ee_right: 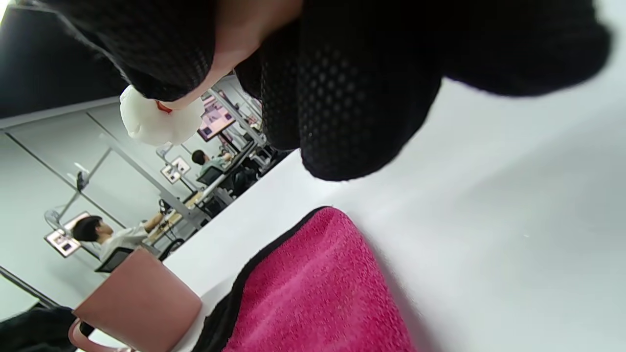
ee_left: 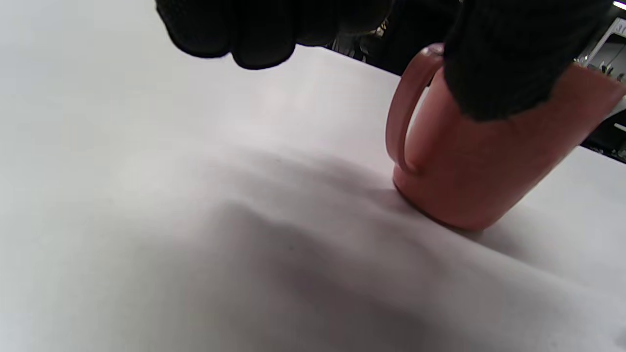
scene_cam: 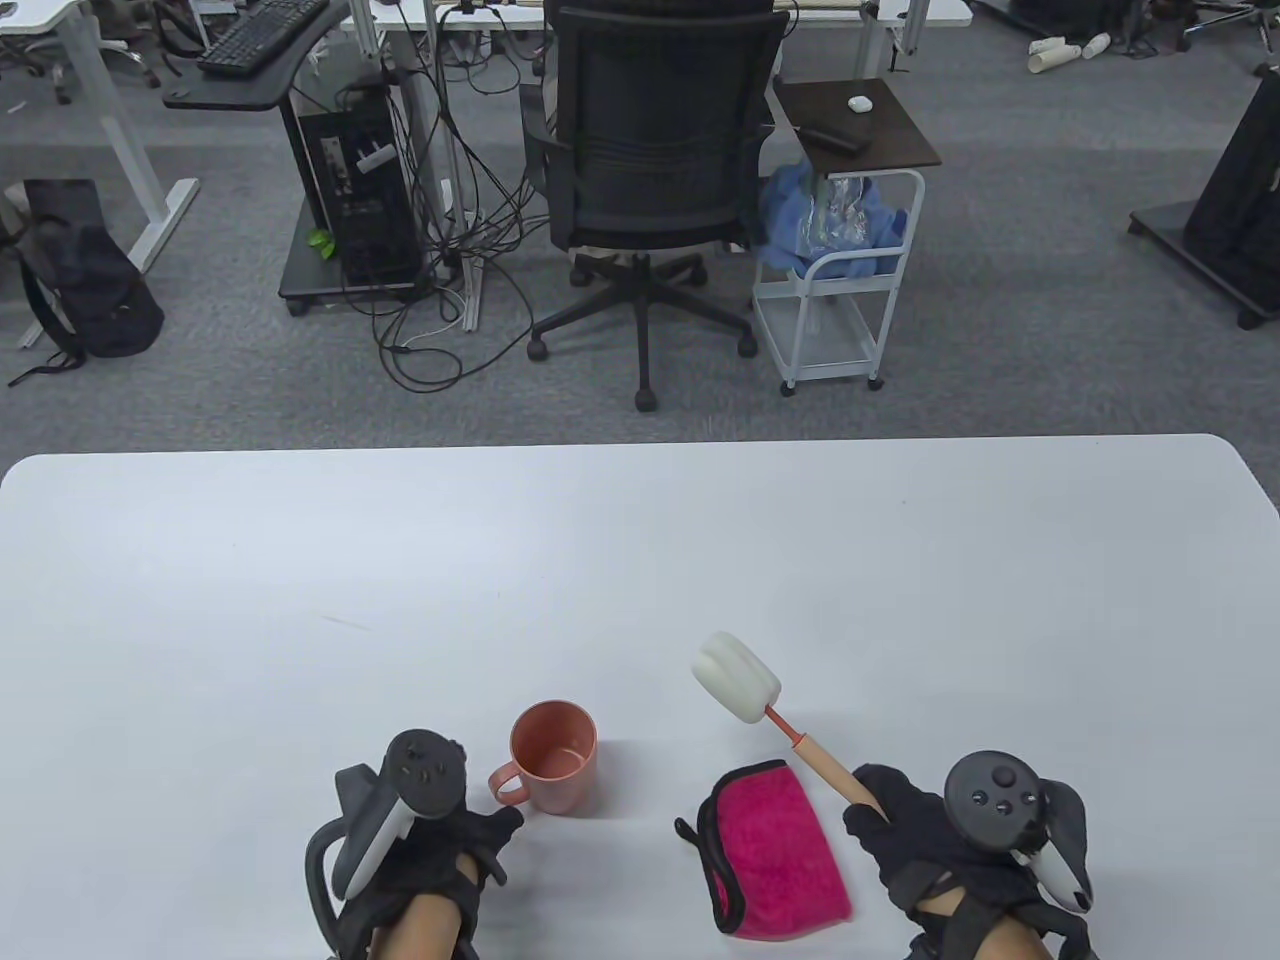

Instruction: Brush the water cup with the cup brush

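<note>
A pink water cup stands upright on the white table, its handle pointing left. My left hand hovers just beside the handle, fingers spread and holding nothing. In the left wrist view the cup sits under my thumb, with the other fingers off to the left of the handle. My right hand grips the wooden handle of the cup brush. Its white sponge head points up and left, to the right of the cup. The sponge head also shows in the right wrist view.
A pink cloth with black trim lies flat between the hands, under the brush handle, and shows in the right wrist view. Beyond the table's far edge stand an office chair and a small white cart.
</note>
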`<state>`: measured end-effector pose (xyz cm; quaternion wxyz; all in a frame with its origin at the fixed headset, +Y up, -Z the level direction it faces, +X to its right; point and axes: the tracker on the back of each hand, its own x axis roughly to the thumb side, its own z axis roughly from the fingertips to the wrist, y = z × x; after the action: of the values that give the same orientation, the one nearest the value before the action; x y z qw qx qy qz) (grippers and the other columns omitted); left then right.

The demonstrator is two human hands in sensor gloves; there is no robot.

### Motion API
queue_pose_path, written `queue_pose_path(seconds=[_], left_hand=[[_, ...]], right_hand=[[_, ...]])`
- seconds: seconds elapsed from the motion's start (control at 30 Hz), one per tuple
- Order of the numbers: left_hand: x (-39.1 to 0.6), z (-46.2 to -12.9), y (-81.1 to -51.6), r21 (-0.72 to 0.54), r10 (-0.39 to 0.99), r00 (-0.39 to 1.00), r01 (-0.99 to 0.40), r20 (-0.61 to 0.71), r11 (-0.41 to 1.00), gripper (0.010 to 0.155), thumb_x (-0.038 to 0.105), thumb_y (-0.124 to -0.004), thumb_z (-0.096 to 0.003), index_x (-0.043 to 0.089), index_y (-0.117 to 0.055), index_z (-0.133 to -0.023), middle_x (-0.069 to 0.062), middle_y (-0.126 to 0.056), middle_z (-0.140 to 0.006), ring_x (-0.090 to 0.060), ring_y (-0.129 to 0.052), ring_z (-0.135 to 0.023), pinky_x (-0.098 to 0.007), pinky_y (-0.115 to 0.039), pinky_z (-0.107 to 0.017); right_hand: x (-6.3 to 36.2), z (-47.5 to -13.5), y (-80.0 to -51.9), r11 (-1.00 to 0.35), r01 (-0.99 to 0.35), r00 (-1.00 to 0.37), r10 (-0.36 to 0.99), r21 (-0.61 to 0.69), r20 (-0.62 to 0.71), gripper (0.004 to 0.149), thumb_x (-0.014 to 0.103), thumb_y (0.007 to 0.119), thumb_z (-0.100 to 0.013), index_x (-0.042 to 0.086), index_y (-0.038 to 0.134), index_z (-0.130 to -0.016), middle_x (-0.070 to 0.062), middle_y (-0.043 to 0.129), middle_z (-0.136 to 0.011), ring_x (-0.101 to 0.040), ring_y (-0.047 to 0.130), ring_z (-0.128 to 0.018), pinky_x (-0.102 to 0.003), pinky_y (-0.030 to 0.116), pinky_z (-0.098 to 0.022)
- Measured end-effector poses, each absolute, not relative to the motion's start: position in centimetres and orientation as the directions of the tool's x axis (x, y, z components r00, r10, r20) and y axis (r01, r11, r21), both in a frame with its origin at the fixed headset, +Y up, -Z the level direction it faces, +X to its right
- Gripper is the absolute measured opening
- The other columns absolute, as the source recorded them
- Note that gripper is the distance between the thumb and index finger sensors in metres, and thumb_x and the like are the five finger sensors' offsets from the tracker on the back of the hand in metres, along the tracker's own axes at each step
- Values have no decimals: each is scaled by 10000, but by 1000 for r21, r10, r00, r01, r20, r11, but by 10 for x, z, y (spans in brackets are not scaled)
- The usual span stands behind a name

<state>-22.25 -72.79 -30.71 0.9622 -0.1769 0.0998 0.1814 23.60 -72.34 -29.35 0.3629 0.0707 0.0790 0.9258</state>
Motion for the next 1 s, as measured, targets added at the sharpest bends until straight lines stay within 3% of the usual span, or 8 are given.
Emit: queue_pose_path(seconds=[0.2,0.33,0.43,0.57,0.77,0.9,1.0], left_hand=[[-219,-323,-740,-317,354,900,-424,-257,849,841,531,-871,-386,273,-410,-1040,-33,-432,-1061,-362,-630,-969,-531,-608,-719],[-220,-327,-742,-280,355,899,-421,-258,863,652,496,-873,-394,315,-609,-962,2,-611,-995,-316,-767,-901,-514,-668,-696],[-220,-326,-742,-224,434,868,-485,-242,846,479,454,-858,-412,347,-758,-868,21,-749,-915,-293,-873,-827,-501,-725,-662],[-218,-319,-729,-126,459,871,-482,-174,867,400,439,-864,-409,332,-838,-794,12,-810,-874,-286,-954,-749,-484,-792,-608],[-179,-283,-688,69,292,954,-297,67,953,401,426,-851,-405,324,-828,-792,1,-839,-874,-266,-1008,-697,-460,-838,-570],[-151,-255,-688,238,147,978,-179,146,955,402,436,-835,-403,333,-819,-791,12,-845,-863,-239,-1026,-654,-439,-855,-550],[-149,-251,-685,275,90,982,-133,164,952,405,427,-820,-403,323,-807,-795,2,-847,-847,-229,-1044,-611,-427,-872,-529]], right_hand=[[241,-294,-724,-697,-691,-699,712,190,71,549,474,724,-475,221,608,-948,-113,881,-670,-228,977,-292,-368,823,-238],[241,-294,-724,-690,-696,-692,718,198,68,549,475,722,-476,221,608,-948,-114,881,-671,-228,977,-292,-368,823,-239],[240,-294,-723,-687,-697,-689,721,206,76,547,475,722,-477,221,608,-948,-115,881,-670,-229,977,-294,-369,823,-240],[238,-294,-722,-688,-696,-685,722,206,97,545,475,722,-477,222,613,-947,-115,882,-670,-231,977,-293,-370,823,-239],[239,-290,-714,-683,-695,-673,728,225,131,537,473,734,-481,221,635,-944,-122,892,-664,-240,981,-290,-377,824,-239],[240,-285,-699,-669,-713,-621,742,212,252,519,469,776,-475,219,709,-924,-142,925,-633,-267,991,-263,-397,825,-222],[231,-276,-688,-739,-632,-655,670,234,350,504,460,821,-461,203,793,-894,-172,960,-596,-300,1001,-231,-422,824,-205]])
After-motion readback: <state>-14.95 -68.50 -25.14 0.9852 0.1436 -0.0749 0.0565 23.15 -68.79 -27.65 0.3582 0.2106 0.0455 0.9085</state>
